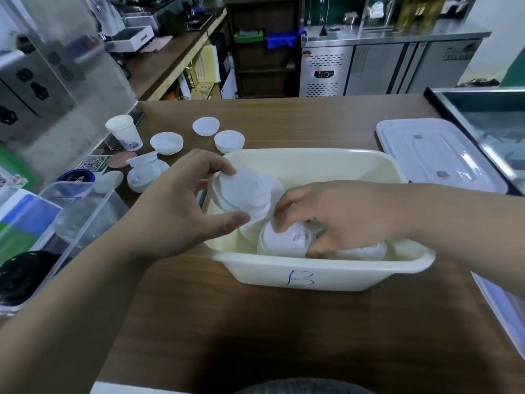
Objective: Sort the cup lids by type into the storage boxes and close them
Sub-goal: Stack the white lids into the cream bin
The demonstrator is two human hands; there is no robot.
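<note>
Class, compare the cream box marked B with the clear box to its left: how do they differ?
The cream box is opaque and bears a handwritten B; the clear box is see-through, no letter visible. The cream box holds white lids; the clear box seems to hold clear ones. Both stand open on the wooden table.

Setting: café or drink-shop work area. Evidence: steel under-counter fridge (366, 68) at rear, wooden counter (284, 123) bearing paper cup (125, 132), loose cup lids (166, 143), QR-code sticker (93, 163).
</note>
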